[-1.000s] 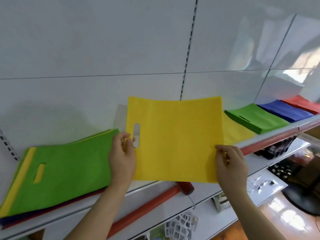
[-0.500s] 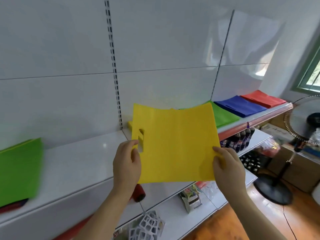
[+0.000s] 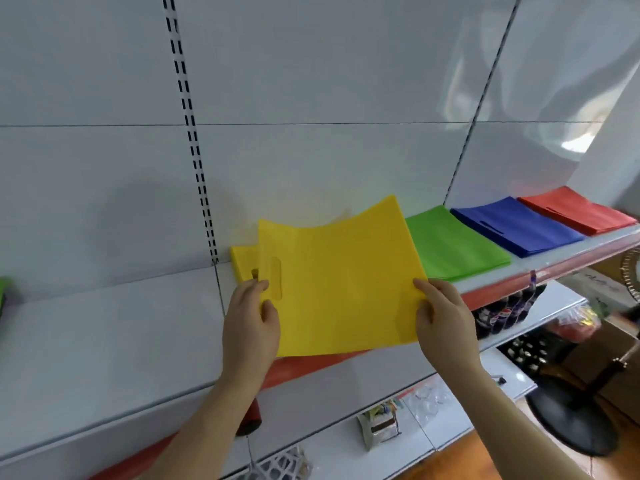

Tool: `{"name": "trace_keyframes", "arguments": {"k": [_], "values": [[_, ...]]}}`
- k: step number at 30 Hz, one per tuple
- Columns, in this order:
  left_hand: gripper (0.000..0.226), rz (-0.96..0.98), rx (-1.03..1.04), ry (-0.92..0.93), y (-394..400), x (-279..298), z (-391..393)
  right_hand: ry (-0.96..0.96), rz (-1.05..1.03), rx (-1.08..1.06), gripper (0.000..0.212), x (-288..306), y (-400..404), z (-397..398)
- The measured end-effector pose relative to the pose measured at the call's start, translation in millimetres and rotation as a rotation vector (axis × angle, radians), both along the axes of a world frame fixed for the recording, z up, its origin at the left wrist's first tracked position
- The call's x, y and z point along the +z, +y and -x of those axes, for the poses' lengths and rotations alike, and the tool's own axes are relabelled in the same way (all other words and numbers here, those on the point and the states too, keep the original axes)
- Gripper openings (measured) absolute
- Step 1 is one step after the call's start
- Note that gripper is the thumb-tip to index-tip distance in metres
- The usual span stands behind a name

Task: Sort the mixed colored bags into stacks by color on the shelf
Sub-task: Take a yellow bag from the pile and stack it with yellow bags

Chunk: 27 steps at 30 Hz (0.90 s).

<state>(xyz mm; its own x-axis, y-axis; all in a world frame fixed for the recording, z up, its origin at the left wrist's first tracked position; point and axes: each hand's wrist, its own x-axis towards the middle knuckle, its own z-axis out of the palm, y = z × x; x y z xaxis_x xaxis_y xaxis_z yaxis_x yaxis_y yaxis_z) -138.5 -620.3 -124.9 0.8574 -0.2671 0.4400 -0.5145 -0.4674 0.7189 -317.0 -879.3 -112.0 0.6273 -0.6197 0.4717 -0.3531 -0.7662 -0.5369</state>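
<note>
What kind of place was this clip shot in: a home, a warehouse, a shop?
Most likely a small shop. White retail shelving with slotted uprights fills the wall, a lower shelf holds bottled drinks and packaged goods, and bags lie in colour stacks such as the blue stack.

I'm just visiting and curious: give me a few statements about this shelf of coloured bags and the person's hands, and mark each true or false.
1. Both hands hold the yellow bag. True: the left hand pinches its handle end and the right hand its opposite edge.
2. The green stack lies between the blue stack and the red stack. False: blue lies between green and red.
3. A yellow stack already lies on the shelf behind the held bag. True.
4. The held bag lies flat on the shelf. False: it is held up, its far edge curling.
</note>
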Motion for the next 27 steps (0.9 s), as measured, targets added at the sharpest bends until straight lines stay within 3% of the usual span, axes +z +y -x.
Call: {"name": "trace_keyframes", "arguments": {"k": [12,16,20,27], "values": [[0.044,-0.373,0.256,0.100,-24.1,-9.3,-29.3,0.200,0.003,0.264,0.045,-24.6,-63.2,-101.8],[0.035,-0.507,0.351,0.136,-29.7,-10.6,-33.3,0.254,0.021,0.332,0.046,-35.2,-74.2,-117.3],[0.020,-0.616,0.399,0.132,-33.3,-10.3,-35.9,0.317,0.051,0.369,0.045,-41.4,-76.8,-124.7],[0.036,-0.699,0.378,0.177,-37.7,-9.7,-37.1,0.497,0.168,0.306,0.053,-39.1,-70.3,-125.7]]}}
